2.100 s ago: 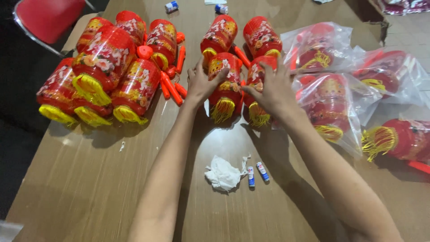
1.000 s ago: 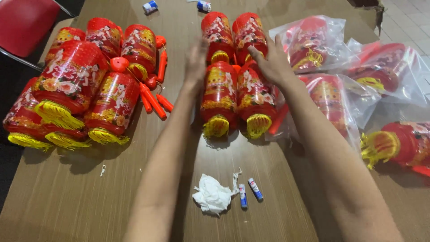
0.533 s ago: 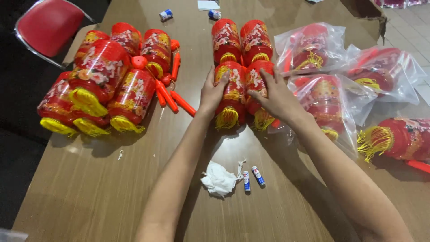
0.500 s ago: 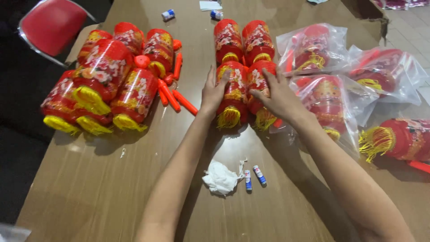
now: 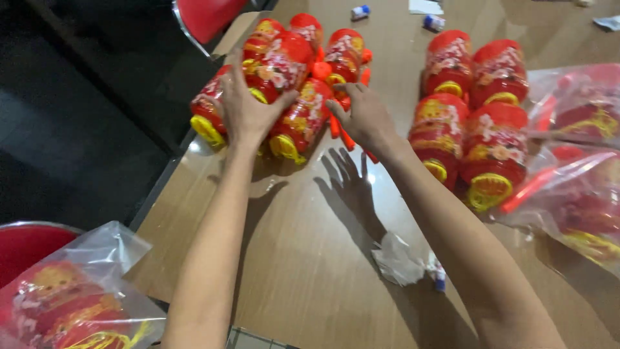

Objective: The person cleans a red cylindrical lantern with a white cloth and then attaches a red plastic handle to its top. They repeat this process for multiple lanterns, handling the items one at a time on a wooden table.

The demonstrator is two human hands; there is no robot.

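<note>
We see our left hand [image 5: 248,110] spread wide over the left cluster of red lanterns [image 5: 284,71] at the far left edge of the wooden surface [image 5: 303,258]; the fingers are splayed and curved, the palm pressed down on the near lanterns, the thumb reaching right toward a lantern with a yellow base [image 5: 300,123]; the grip is a loose, open clasp on top of the pile, not closed round any single lantern. Our right hand [image 5: 365,116] sits just beside the same cluster on its right; its fingers are spread and slightly bent, the fingertips touching the orange handle sticks [image 5: 339,123] and the side of the nearest lantern; this grip too is released, with nothing closed inside it. A second group of four lanterns [image 5: 471,110] stands well apart to the right, untouched; beyond it lie lanterns in clear plastic bags [image 5: 575,161]. Near our right forearm a crumpled white tissue [image 5: 397,258] lies on the surface, with a small tube [image 5: 440,278] just beside it; a bagged lantern [image 5: 71,297] rests at the lower left, off the surface's edge.
</note>
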